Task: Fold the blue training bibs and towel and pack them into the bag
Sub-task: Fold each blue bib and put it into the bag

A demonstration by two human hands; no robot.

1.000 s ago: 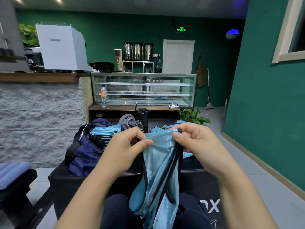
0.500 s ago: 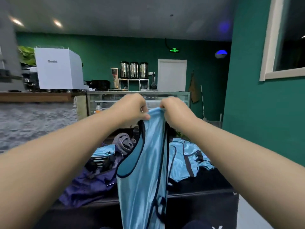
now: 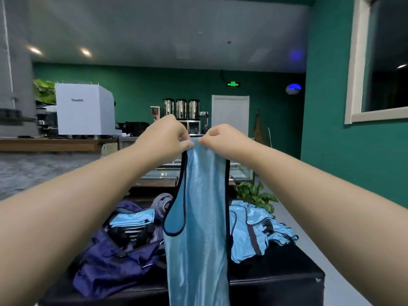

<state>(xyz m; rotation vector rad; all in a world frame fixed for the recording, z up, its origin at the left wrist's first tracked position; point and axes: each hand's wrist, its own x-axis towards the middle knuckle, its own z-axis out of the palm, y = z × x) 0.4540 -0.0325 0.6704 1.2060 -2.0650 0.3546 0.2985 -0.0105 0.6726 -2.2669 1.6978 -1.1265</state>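
Note:
A light blue training bib (image 3: pixel 198 217) with dark trim hangs straight down in front of me, held up at arm's length. My left hand (image 3: pixel 164 135) and my right hand (image 3: pixel 223 138) pinch its top edge side by side, knuckles nearly touching. Below on a black bench (image 3: pixel 276 272) lies an open navy bag (image 3: pixel 110 261) with folded blue bibs (image 3: pixel 132 219) inside. A loose heap of blue bibs (image 3: pixel 256 228) lies to the right of the hanging one. A grey rolled towel (image 3: pixel 162 200) sits behind the bag.
A potted green plant (image 3: pixel 254 195) stands behind the bench at right. A glass display case (image 3: pixel 159 173) and a wooden counter (image 3: pixel 50 144) with a white coffee machine (image 3: pixel 84 109) stand further back. A green wall (image 3: pixel 353 162) runs along the right.
Both hands have raised the bib from lap height to arm's length, so it now hangs full length. The view has tilted upward with it.

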